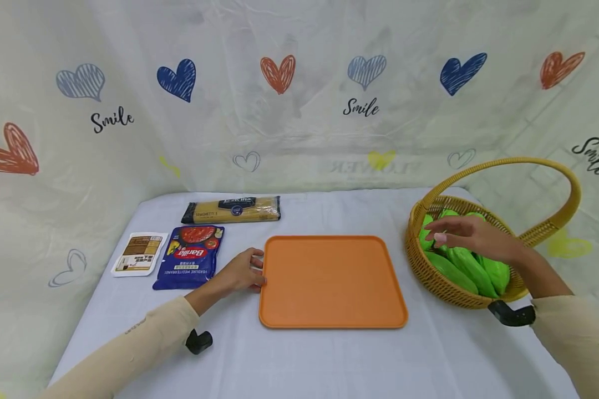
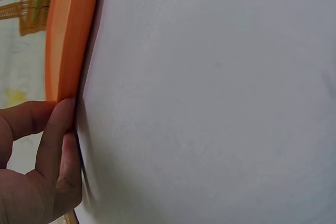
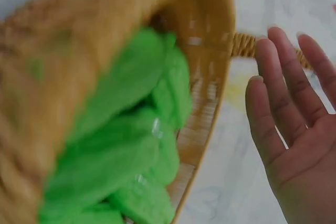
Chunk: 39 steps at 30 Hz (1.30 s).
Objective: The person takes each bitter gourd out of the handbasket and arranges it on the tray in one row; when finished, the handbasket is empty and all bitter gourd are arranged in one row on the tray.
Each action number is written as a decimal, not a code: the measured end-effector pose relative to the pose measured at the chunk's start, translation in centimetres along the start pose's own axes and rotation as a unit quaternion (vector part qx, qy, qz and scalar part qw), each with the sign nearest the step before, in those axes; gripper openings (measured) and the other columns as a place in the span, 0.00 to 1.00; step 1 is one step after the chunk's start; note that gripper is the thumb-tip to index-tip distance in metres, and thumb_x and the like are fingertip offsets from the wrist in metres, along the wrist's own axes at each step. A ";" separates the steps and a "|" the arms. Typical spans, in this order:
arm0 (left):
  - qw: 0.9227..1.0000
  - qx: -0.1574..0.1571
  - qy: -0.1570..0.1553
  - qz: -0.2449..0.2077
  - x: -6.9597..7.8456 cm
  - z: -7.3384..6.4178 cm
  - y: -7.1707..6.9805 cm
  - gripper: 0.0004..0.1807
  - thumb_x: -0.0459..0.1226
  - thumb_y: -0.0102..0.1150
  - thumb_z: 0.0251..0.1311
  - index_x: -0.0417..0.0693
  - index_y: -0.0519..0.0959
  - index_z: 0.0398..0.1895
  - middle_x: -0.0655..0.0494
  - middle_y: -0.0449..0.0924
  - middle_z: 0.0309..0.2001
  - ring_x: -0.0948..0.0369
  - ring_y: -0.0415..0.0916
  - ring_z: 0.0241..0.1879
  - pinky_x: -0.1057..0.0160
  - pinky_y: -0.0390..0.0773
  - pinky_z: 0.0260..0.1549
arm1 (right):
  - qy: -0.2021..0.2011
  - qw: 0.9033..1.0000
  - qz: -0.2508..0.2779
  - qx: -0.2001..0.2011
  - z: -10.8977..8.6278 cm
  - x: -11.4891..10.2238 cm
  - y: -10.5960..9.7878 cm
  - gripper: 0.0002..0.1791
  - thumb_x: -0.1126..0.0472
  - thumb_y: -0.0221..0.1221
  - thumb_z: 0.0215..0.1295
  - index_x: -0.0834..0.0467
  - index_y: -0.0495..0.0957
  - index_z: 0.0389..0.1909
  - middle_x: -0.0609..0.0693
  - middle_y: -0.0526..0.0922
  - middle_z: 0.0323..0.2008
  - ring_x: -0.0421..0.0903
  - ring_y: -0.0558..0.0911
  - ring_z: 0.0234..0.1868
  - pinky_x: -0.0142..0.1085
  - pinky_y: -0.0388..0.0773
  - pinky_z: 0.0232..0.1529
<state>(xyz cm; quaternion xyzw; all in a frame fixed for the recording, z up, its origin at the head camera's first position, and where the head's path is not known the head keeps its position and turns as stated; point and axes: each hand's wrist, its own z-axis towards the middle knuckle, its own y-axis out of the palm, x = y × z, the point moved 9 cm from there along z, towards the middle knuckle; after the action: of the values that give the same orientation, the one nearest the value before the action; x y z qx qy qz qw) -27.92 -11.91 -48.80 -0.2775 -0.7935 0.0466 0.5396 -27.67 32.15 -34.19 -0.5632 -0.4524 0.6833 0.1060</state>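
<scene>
My left hand (image 1: 240,271) is at the left edge of an orange rectangular tray (image 1: 331,282) lying on the white-covered table. In the left wrist view, thumb and fingers pinch the tray's rim (image 2: 72,40). My right hand (image 1: 474,237) hovers over a woven basket (image 1: 431,282) with a tall arched handle (image 1: 571,191), and holds nothing. Its fingers (image 3: 275,95) are spread and fairly straight in the right wrist view, beside the basket's rim. Several bright green, elongated, gourd-like pieces (image 1: 466,269) fill the basket; the hand hides some of them in the head view.
Left of the tray lie a blue Barilla sauce pouch (image 1: 189,257) and a white pack with a brown label (image 1: 140,254). A spaghetti packet (image 1: 232,210) lies behind them. A white curtain (image 1: 309,127) printed with hearts hangs along the table's back edge.
</scene>
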 end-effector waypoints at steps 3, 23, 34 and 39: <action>1.000 0.001 -0.001 0.001 0.1 -0.1 0.0 0.38 0.23 0.66 0.55 0.41 0.64 0.70 0.43 0.73 0.55 0.54 0.80 0.44 0.61 0.89 0.33 | 0.033 0.999 -0.012 -0.001 0.1 1.7 -1.0 0.20 0.60 0.54 0.74 0.62 0.75 0.63 0.50 0.86 0.50 0.41 0.86 0.42 0.32 0.84 0.43; 1.000 0.007 -0.007 -0.006 -0.1 -0.2 0.0 0.39 0.22 0.66 0.54 0.41 0.64 0.70 0.43 0.73 0.54 0.56 0.80 0.41 0.61 0.89 0.32 | 0.162 0.978 -0.031 -0.128 -0.1 9.5 -2.3 0.33 0.50 0.57 0.72 0.66 0.67 0.69 0.69 0.74 0.63 0.60 0.78 0.60 0.50 0.84 0.48; 1.000 0.002 -0.014 -0.002 -0.2 -0.2 0.2 0.39 0.23 0.65 0.54 0.42 0.64 0.70 0.44 0.74 0.54 0.56 0.80 0.43 0.61 0.89 0.33 | 0.228 0.952 0.004 -0.204 -0.6 11.2 -1.5 0.38 0.49 0.58 0.72 0.69 0.61 0.72 0.73 0.69 0.66 0.64 0.75 0.63 0.53 0.84 0.53; 1.000 0.003 -0.015 -0.005 -0.1 -0.2 0.1 0.38 0.23 0.65 0.54 0.42 0.64 0.70 0.44 0.74 0.53 0.56 0.81 0.42 0.61 0.89 0.33 | 0.231 0.943 -0.008 -0.241 -0.5 10.7 -1.0 0.38 0.48 0.58 0.72 0.69 0.61 0.72 0.75 0.66 0.67 0.67 0.73 0.65 0.56 0.83 0.55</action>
<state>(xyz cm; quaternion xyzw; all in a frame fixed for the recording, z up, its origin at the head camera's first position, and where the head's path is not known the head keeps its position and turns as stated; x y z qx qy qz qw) -27.70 -11.89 -48.83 -0.2711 -0.8028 0.0508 0.5286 -31.28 39.99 -40.65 -0.7110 -0.5707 0.4041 0.0745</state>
